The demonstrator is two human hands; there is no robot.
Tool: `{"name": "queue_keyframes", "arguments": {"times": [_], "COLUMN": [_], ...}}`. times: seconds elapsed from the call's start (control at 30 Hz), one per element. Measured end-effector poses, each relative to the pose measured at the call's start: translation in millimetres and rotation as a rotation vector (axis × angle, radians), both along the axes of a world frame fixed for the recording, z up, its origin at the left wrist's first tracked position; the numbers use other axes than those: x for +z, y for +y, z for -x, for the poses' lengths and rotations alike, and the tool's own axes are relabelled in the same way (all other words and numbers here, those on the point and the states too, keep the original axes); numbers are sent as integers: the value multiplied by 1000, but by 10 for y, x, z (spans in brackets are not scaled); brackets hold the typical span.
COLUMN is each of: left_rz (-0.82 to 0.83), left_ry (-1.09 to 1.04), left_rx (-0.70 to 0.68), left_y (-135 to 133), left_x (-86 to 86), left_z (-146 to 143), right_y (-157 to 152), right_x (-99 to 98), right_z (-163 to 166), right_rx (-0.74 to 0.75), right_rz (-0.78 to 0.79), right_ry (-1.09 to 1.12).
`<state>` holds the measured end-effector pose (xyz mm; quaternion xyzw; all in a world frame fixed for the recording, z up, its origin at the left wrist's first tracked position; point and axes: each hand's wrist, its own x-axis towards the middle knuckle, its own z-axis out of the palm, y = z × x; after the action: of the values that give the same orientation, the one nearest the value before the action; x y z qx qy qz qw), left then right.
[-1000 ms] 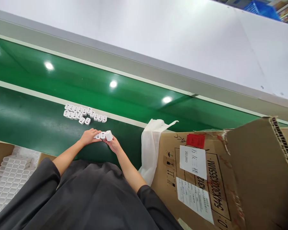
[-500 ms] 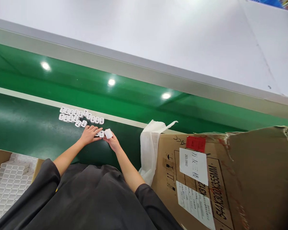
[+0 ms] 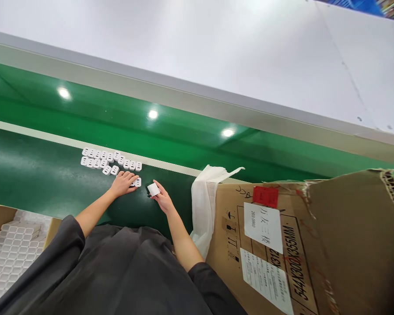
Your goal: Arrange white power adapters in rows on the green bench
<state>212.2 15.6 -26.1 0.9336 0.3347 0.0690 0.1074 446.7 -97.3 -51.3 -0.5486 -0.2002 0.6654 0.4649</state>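
Observation:
My right hand grips one white USB charger, a small rounded block, just above the dark green work surface. My left hand lies over a short row of the same chargers, its thumb on the near side and its fingers on the far side. The end charger of that row shows past the fingertips; those under the palm are hidden. Beyond the left hand, several more white chargers stand in two uneven rows with their dark slots facing up.
To the right stands a big open cardboard box with a white plastic liner hanging over its edge. At the lower left, another carton holds stacked clear trays. A pale strip borders the surface, with a glossy green band and a white shelf beyond.
My right hand has moved right and slightly nearer with its charger, away from the end of the row. The left hand has stayed on the row.

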Motion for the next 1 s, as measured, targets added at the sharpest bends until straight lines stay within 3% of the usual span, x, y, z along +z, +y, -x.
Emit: {"name": "queue_keyframes", "arguments": {"times": [0.2,0.4,0.57,0.77,0.87,1.0], "left_rz": [7,29,20,46,101,196], "left_ry": [-1,-51,-138,-192,-211,-239], "left_rx": [0,50,259,599,637,611], "left_y": [142,273,98,-265,-238,-12], "left_x": [-7,14,77,59,-4,-77], "left_z": [34,26,193,626,743,758], "right_y": [-114,82,335,489,567,618], "right_x": [95,65,105,128,81,37], "right_z": [94,178,210,241,299,392], "right_rx": [51,42,59,89,105,116], "right_rz": [-69,-110,-192,-282,-313,-341], "right_ry": [43,-258,-527,-630,-614,-587]}}
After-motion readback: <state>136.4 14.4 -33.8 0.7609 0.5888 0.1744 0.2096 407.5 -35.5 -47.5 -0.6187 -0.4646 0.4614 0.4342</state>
